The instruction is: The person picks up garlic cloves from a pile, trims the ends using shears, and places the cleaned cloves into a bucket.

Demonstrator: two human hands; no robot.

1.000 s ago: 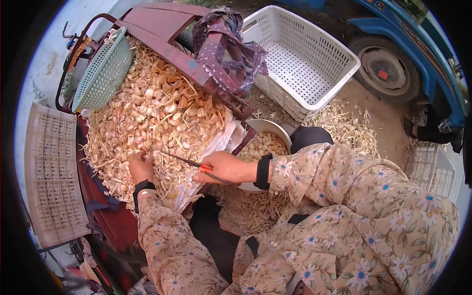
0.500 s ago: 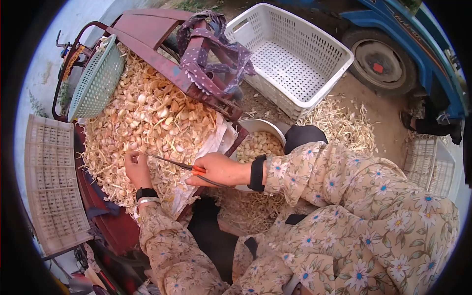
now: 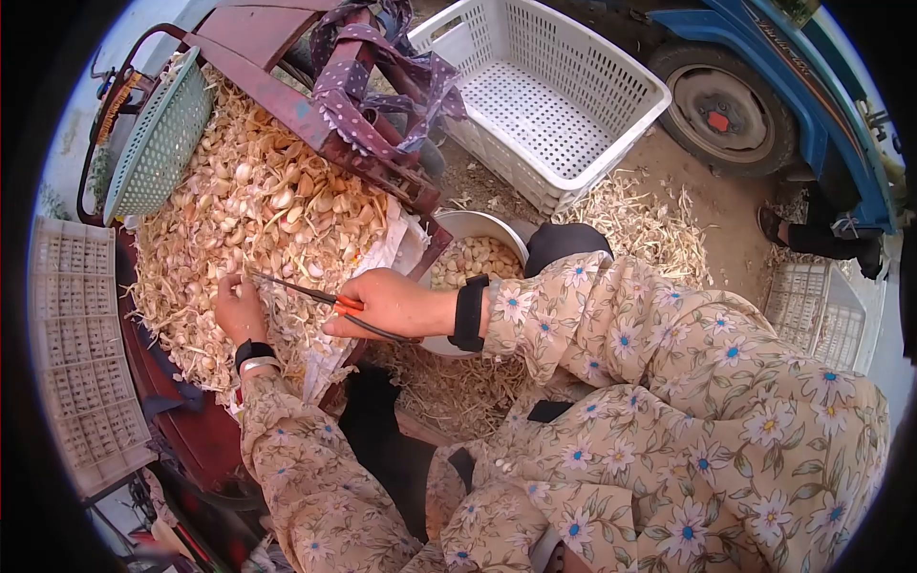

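A large heap of garlic cloves and papery skins (image 3: 277, 205) lies in front of me on a pale sheet (image 3: 330, 368). Low over the near side of the heap, my left hand (image 3: 239, 310) is closed, its fingertips pinched together. What they hold is too small to make out. My right hand (image 3: 387, 301) is wrapped around scissors (image 3: 296, 288) with orange and dark handles. Their dark blades point left, and the tip is close to my left fingertips. Below my right wrist, a white bucket (image 3: 511, 227) holds garlic cloves (image 3: 473, 263), partly hidden by my arm.
A white plastic crate (image 3: 621, 158) stands beyond the bucket, near scattered garlic stalks (image 3: 645, 224). A green basket (image 3: 158, 143) leans at the heap's left. A dotted cloth (image 3: 358, 91) hangs on a red metal frame (image 3: 258, 86). A blue vehicle's wheel (image 3: 726, 110) and another person's foot (image 3: 769, 227) are at right.
The whole view has shifted, so everything appears farther left and a little higher. The scissor tip is slightly closer to my left fingertips. Both hands keep their grip.
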